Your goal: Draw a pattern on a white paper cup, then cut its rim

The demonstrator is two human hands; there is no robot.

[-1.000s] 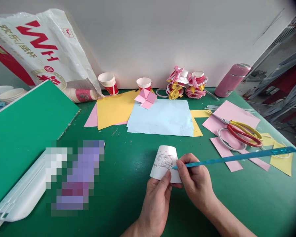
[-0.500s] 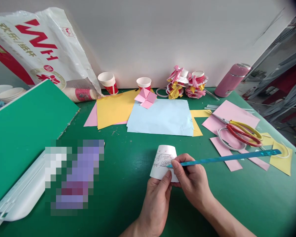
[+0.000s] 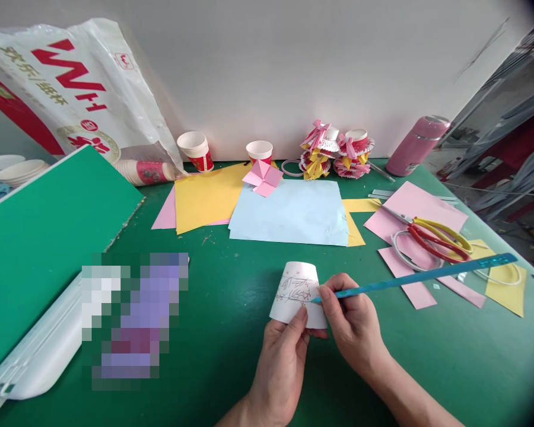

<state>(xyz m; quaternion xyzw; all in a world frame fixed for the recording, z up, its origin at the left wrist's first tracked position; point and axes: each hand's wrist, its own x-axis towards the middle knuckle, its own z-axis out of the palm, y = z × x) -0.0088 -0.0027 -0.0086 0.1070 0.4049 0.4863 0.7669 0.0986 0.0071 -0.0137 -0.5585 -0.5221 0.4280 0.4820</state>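
A white paper cup (image 3: 293, 311) with dark line drawings on its side lies tilted low in the centre, its narrow end away from me. My left hand (image 3: 285, 356) grips its wide end, thumb on the drawn side and fingers underneath. Between the thumb and fingers of my right hand (image 3: 353, 323) is a long blue pencil (image 3: 409, 277), whose tip rests at the right part of the drawing. The pencil's far end reaches over the pink strips at the right.
Light blue paper (image 3: 289, 210) and yellow paper (image 3: 209, 198) lie behind the cup. Red-and-yellow-handled scissors (image 3: 440, 240) sit at the right on pink paper. Decorated cups (image 3: 356, 154) and a pink flask (image 3: 418, 145) stand by the wall; a green board (image 3: 53, 237) is at the left.
My right hand has shifted slightly right, taking the pencil tip rightward across the cup. The pencil's far end is a little higher. My left hand has barely moved.
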